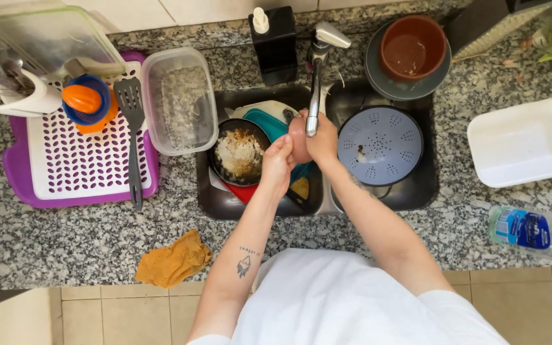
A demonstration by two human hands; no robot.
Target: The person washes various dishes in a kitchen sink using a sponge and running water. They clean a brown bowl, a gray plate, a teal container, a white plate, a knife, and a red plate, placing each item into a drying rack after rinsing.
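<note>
Both hands meet over the left basin of the dark double sink [220, 203], right under the chrome tap [315, 96]. The left hand [278, 163] and right hand [322, 142] have their grip closed around a small pinkish round cup [296, 139], held between them above the dishes. Little room below: a dirty black frying pan [239, 152] crowds the basin, with a grey perforated lid [380, 145] in the right one. Forearms angle in from the granite counter [97, 236], with an orange cloth [174, 260] near its front edge.
</note>
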